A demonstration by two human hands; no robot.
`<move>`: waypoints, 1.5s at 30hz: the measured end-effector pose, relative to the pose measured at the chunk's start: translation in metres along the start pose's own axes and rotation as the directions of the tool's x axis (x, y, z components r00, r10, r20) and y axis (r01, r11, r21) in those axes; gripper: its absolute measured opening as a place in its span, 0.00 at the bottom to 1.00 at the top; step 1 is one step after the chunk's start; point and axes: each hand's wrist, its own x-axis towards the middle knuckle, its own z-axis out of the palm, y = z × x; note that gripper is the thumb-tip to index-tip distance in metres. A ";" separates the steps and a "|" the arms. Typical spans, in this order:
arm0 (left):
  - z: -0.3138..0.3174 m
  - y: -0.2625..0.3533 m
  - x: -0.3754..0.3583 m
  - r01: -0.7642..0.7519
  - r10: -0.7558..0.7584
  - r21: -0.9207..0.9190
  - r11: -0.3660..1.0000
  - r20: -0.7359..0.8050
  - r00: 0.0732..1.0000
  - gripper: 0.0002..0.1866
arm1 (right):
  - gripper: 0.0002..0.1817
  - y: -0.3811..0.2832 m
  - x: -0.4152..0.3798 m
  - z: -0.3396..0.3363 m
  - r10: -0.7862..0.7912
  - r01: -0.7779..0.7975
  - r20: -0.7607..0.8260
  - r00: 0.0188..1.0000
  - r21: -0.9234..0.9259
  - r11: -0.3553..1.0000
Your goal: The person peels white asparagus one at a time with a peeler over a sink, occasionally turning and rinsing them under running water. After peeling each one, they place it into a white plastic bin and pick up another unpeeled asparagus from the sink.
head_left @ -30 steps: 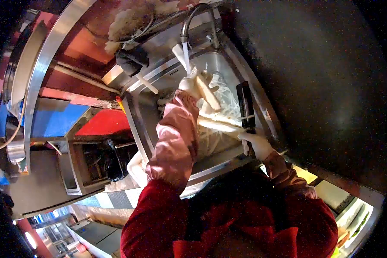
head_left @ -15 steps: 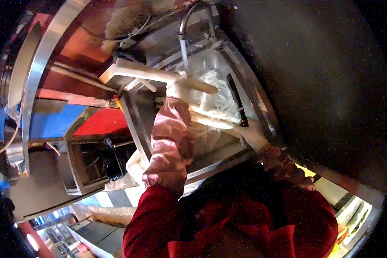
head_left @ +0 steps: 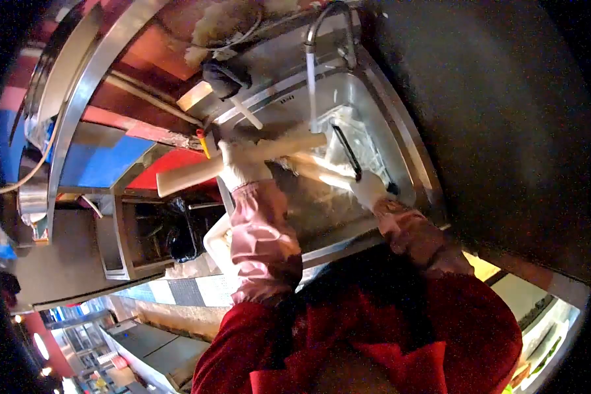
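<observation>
A long pale wooden piece (head_left: 190,177) lies across the left side of a metal sink (head_left: 295,105), and my left hand (head_left: 238,167), in a pale glove, is closed round it. Inside the sink, my right hand (head_left: 369,189) is closed at the end of a second pale stick (head_left: 331,177). Beside that hand is a thin black bar (head_left: 347,150). Water (head_left: 311,88) runs from the curved faucet (head_left: 328,13) onto something clear and whitish in the basin, too blurred to make out.
A dark wall or panel (head_left: 492,118) rises at the right. Near the sink's left corner are a dark object with a pale handle (head_left: 224,79) and a yellow-and-red tool (head_left: 203,143). A white container (head_left: 220,243) and a black bag (head_left: 180,240) are at the lower left.
The wooden piece in my left hand has swung, its outer end now lower and farther left. My right hand has moved slightly left and up. The view has shifted.
</observation>
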 end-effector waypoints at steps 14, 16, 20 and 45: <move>-0.068 0.042 0.015 0.067 -0.052 -0.097 0.993 0.146 0.988 0.14 | 0.10 -0.016 -0.001 0.015 -0.094 0.052 0.194 0.977 0.212 0.976; -0.070 0.050 0.008 0.096 -0.063 -0.132 0.987 0.230 0.971 0.16 | 0.12 -0.022 -0.011 0.012 -0.187 -0.106 0.354 0.917 0.665 0.739; -0.051 0.054 -0.025 0.138 -0.128 -0.182 0.974 0.068 0.989 0.21 | 0.19 -0.095 -0.037 0.025 -0.315 -0.247 0.252 0.915 0.967 0.057; -0.067 -0.021 -0.046 0.535 -0.848 0.659 0.529 0.379 0.371 0.22 | 0.12 -0.065 0.012 -0.034 -0.677 0.732 -0.337 0.655 0.058 0.679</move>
